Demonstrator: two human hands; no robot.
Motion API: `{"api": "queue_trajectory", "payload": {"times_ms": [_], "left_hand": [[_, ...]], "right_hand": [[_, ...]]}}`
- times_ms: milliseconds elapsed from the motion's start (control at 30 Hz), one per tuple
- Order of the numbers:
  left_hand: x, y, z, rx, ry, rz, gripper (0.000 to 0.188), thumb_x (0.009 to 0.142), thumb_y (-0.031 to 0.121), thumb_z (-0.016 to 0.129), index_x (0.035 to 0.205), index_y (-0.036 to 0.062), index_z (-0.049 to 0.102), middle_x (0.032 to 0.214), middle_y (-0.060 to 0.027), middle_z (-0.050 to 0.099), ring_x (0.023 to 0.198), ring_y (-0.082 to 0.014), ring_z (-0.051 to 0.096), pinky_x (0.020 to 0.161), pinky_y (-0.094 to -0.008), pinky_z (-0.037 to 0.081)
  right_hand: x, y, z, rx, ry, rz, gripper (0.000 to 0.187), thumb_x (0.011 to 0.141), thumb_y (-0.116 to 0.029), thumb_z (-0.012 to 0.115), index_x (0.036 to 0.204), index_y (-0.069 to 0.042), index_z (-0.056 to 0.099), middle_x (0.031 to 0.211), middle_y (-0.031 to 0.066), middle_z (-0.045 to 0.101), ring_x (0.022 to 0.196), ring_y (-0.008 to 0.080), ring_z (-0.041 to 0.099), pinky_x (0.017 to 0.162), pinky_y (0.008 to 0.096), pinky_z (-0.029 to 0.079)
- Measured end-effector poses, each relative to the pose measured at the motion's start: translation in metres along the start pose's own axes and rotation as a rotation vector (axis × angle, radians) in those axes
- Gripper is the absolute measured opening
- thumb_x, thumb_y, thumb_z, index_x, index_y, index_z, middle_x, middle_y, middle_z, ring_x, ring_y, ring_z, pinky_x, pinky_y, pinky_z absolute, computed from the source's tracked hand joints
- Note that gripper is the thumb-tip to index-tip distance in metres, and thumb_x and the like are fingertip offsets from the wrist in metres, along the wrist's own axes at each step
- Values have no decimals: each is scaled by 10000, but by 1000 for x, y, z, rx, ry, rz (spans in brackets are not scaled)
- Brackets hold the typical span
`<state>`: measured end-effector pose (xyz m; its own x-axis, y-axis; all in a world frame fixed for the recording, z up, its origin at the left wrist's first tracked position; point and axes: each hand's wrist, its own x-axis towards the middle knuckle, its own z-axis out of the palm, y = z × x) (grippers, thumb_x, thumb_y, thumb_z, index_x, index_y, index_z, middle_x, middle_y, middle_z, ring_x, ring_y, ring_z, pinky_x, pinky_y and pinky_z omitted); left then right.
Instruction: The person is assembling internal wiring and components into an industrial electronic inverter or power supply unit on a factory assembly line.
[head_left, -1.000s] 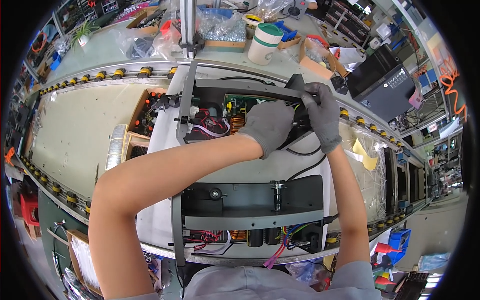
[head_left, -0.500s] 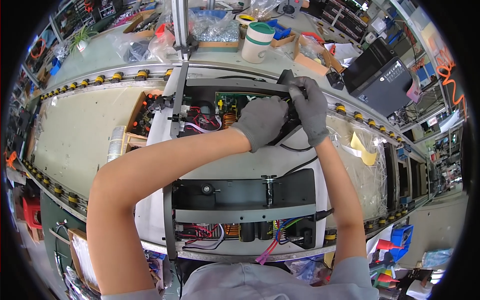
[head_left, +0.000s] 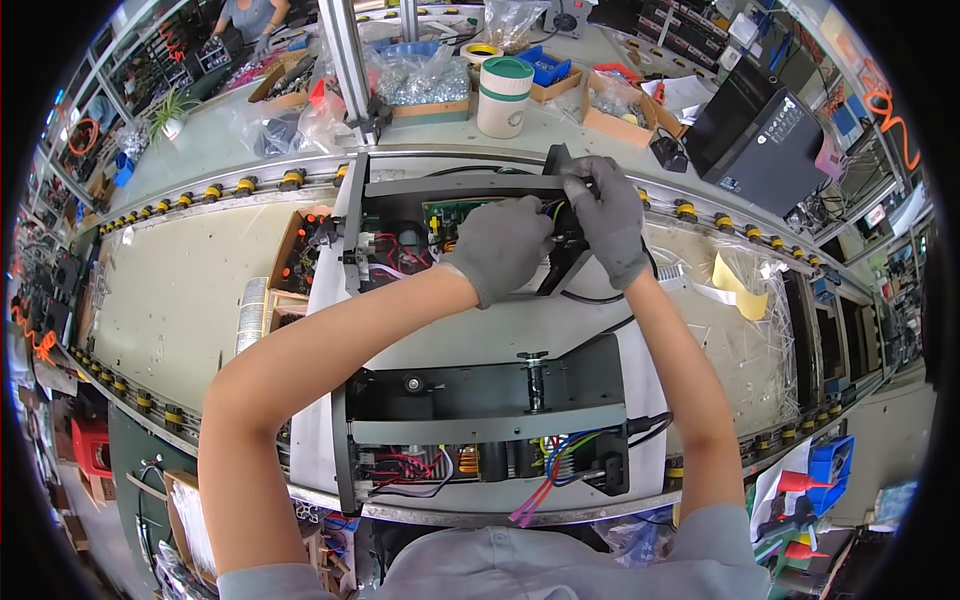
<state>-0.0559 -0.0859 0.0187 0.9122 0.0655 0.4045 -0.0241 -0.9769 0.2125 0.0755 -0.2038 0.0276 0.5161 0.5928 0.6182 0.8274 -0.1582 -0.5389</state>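
Both my hands wear grey gloves and work at the right end of the far black metal chassis [head_left: 470, 186]. My left hand [head_left: 505, 248] is curled closed over its inside, fingertips beside a few thin coloured wires [head_left: 553, 209]; what they grip is hidden. My right hand [head_left: 612, 215] bends over the end plate, its thumb and fingers drawn together near those wires. Anything between them cannot be made out. A green circuit board [head_left: 440, 216] shows partly left of my left hand. Nearer me lies a second black chassis [head_left: 480, 430], with blue, green and pink wires [head_left: 545, 480] hanging out.
Roller rails [head_left: 235, 187] run along the bench. An open box of parts [head_left: 290, 262] stands left of the far chassis. Behind are a white cup with a green lid [head_left: 503, 97], a metal post [head_left: 348, 70] and a black computer case [head_left: 765, 150]. A black cable [head_left: 600, 300] trails from the far chassis.
The view has shifted slightly, and another person shows at the upper left. My hands stay at the far chassis's right end with much the same grip; the right fingers have moved slightly.
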Motion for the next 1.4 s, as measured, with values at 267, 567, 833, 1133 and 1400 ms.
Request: {"api": "queue_trajectory", "payload": {"times_ms": [267, 567, 833, 1133, 1400], "left_hand": [[6, -6, 7, -105, -1, 48, 133, 849, 224, 621, 841, 103, 675, 896, -101, 597, 813, -315, 634, 716, -438, 515], [-4, -14, -29, -413, -64, -161, 145, 860, 124, 678, 992, 66, 661, 907, -34, 642, 808, -164, 653, 673, -338, 517], [-5, -11, -37, -1263, -54, -656, 224, 877, 6, 680, 1094, 15, 626, 909, -18, 661, 793, -94, 629, 690, -216, 525], [3, -2, -23, -424, -78, -176, 170, 862, 123, 700, 1017, 54, 705, 903, -81, 694, 746, -190, 659, 686, -299, 521], [9, 0, -24, -207, -124, -60, 202, 890, 281, 629, 983, 119, 705, 906, -125, 673, 843, -319, 655, 782, -429, 509]], "right_hand": [[5, 1, -2, -18, -38, 93, 214, 880, -136, 609, 1085, -89, 649, 961, 101, 648, 836, 241, 652, 762, 337, 516], [8, 6, -9, -227, -184, 94, 203, 948, -237, 532, 1076, -124, 641, 1007, 144, 632, 948, 353, 617, 817, 419, 493], [3, 6, -11, -150, -95, 73, 180, 924, -209, 573, 1048, -114, 661, 962, 131, 630, 897, 330, 629, 777, 389, 498], [1, 5, -9, -109, -60, 63, 179, 914, -214, 575, 1016, -116, 684, 945, 121, 637, 887, 319, 635, 768, 394, 504], [1, 4, -8, -87, -48, 104, 187, 905, -217, 581, 1022, -118, 688, 950, 113, 642, 893, 310, 639, 771, 386, 504]]}}
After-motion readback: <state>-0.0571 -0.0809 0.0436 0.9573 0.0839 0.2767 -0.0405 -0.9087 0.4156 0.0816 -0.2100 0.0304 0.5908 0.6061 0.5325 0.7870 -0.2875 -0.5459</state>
